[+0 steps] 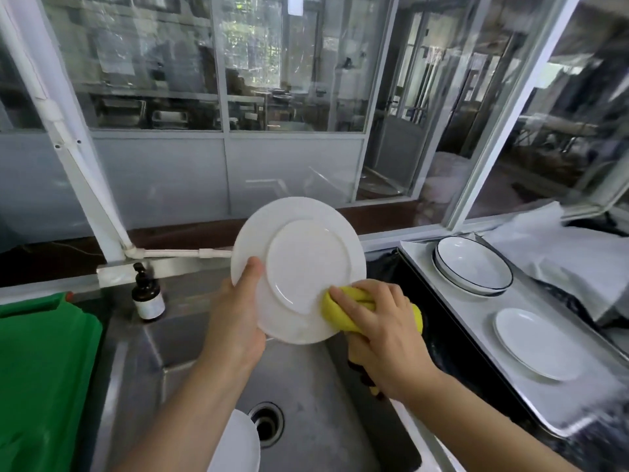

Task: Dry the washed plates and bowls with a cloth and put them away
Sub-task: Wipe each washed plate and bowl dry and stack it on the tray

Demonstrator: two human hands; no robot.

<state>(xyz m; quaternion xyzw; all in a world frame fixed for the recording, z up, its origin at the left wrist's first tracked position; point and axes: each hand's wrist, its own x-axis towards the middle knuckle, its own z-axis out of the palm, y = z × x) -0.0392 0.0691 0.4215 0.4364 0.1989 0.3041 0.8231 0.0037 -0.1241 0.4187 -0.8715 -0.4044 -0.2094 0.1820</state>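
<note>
Two hands, one plate, drying over the sink

Left hand (238,301) grips the white plate (299,267) by its rim, underside facing up, tilted above the sink (306,386). Right hand (377,321) is closed around the yellow cloth (335,310), pressing it on the lower edge. I'd rotate the plate while wiping round the foot ring, then stack it on the counter (476,318) tray.

White plate (299,267) tilted underside-up, yellow cloth (340,313) touching its lower rim.
</note>
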